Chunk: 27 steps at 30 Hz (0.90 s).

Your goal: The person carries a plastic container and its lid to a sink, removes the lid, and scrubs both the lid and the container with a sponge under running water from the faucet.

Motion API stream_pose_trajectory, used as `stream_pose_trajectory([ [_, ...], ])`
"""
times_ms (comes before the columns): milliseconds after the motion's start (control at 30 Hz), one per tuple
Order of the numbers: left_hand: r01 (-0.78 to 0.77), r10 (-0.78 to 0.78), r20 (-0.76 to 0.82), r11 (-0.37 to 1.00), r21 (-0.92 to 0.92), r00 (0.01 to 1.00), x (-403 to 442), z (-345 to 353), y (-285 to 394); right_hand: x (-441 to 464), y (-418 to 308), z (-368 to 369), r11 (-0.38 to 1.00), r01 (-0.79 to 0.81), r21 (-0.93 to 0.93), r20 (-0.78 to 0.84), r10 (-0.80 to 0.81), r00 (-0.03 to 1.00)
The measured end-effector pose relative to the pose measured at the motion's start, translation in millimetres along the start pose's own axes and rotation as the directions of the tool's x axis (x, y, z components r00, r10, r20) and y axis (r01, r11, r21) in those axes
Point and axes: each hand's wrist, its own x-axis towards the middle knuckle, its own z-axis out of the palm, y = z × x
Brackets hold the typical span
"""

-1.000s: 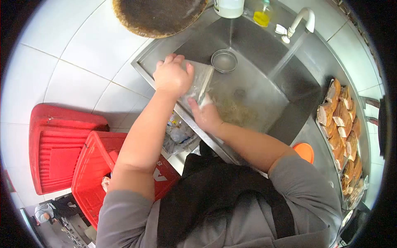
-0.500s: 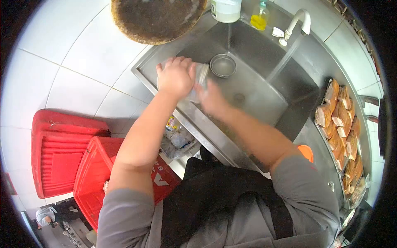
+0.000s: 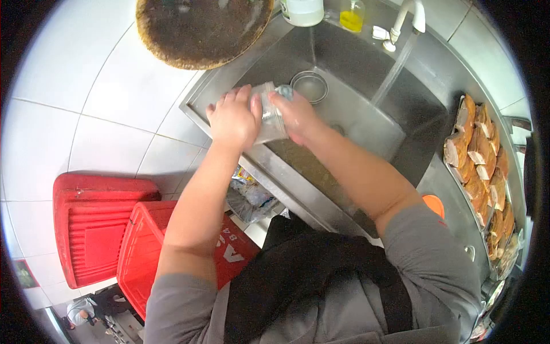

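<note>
Over the near left edge of the sink (image 3: 366, 109), both my hands are at a clear plastic container (image 3: 265, 129) with a ridged rim. My left hand (image 3: 234, 119) grips its left side, fingers spread over the top. At the rim, my right hand (image 3: 298, 117) is closed, its thumb against a small pale bluish wad (image 3: 283, 90) whose kind I cannot make out. The right fingers are partly hidden behind the container. Just beyond, a round metal dish (image 3: 309, 87) sits in the basin. Water runs from the white faucet (image 3: 409, 17).
A large dark round board (image 3: 203, 31) leans at the back left, near a white jug (image 3: 302, 11) and yellow soap bottle (image 3: 351, 20). On the right lie trays of browned food pieces (image 3: 481, 157). A red bin (image 3: 143, 246) and red lid (image 3: 94, 235) stand at left.
My right hand, blurred before, now shows clearly at the container's rim. The pale bluish wad has come into sight. My left hand still grips the container, and the view has shifted slightly.
</note>
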Motion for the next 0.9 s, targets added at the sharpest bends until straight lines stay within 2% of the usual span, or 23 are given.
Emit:
stream_pose_trajectory([
  [33,0.06,-0.06,0.059,0.998,0.01,0.996,7,-5,1,-5,8,5,1.0,0.023,-0.013,-0.02,-0.023,1.0],
  [67,0.076,-0.083,0.16,0.996,0.05,0.984,19,-11,1,-12,35,1,0.93,0.168,-0.328,0.043,-0.163,0.986],
  [167,-0.03,0.006,0.217,0.994,0.108,0.976,33,-16,9,-21,59,-1,0.805,0.412,-0.427,0.221,-0.349,0.911],
  [200,-0.059,0.05,0.101,0.995,0.079,0.994,29,-10,8,-29,8,3,0.829,0.093,-0.552,0.153,-0.008,0.988],
  [233,-0.09,0.09,-0.012,0.995,0.052,0.996,18,2,3,-13,-4,-4,0.964,-0.019,-0.265,0.162,0.064,0.985],
  [267,-0.122,0.125,-0.126,0.992,0.026,0.984,11,10,1,11,-14,-14,0.989,-0.138,0.048,0.194,0.126,0.973],
  [300,-0.085,0.084,-0.092,0.996,-0.01,0.992,7,7,4,19,-22,-17,0.9,-0.253,0.354,0.242,0.174,0.955],
  [333,-0.045,0.043,-0.056,0.998,-0.044,0.998,4,1,5,18,-22,-16,0.884,-0.291,0.365,0.23,0.217,0.949],
  [367,0.005,-0.007,-0.028,0.997,-0.077,1.0,4,-4,3,10,-18,-10,0.827,-0.314,0.466,0.253,0.215,0.943],
  [467,0.064,-0.039,0.143,0.982,-0.177,0.989,22,-11,-19,-18,10,9,0.6,-0.412,0.686,0.371,0.199,0.907],
  [567,-0.029,0.037,0.06,0.991,-0.134,0.998,22,-2,-28,-22,47,19,0.821,-0.354,0.447,0.403,0.168,0.9],
  [600,-0.035,0.046,0.063,0.987,-0.156,0.997,22,-2,-28,-18,52,23,0.934,-0.284,0.217,0.434,0.169,0.885],
  [633,-0.037,0.049,0.066,0.983,-0.179,0.997,20,-2,-28,-6,54,29,0.98,-0.189,-0.065,0.484,0.196,0.853],
  [667,-0.035,0.049,0.066,0.978,-0.204,0.997,19,-2,-28,7,51,35,0.96,-0.091,-0.266,0.54,0.227,0.81],
  [700,-0.073,0.089,0.06,0.968,-0.24,0.994,18,0,-32,26,49,40,0.941,-0.089,-0.328,0.58,0.274,0.767],
  [733,-0.114,0.133,0.053,0.955,-0.272,0.99,20,3,-41,46,47,42,0.945,-0.179,-0.272,0.602,0.313,0.735],
  [833,-0.23,0.217,-0.075,0.899,-0.372,0.973,19,8,-47,73,57,60,0.865,-0.478,0.152,0.628,0.289,0.722],
  [867,-0.265,0.231,-0.131,0.874,-0.408,0.964,17,11,-45,69,64,66,0.805,-0.516,0.294,0.606,0.261,0.752],
  [900,-0.243,0.209,-0.131,0.902,-0.357,0.969,19,12,-39,62,65,72,0.753,-0.521,0.401,0.569,0.241,0.786],
])
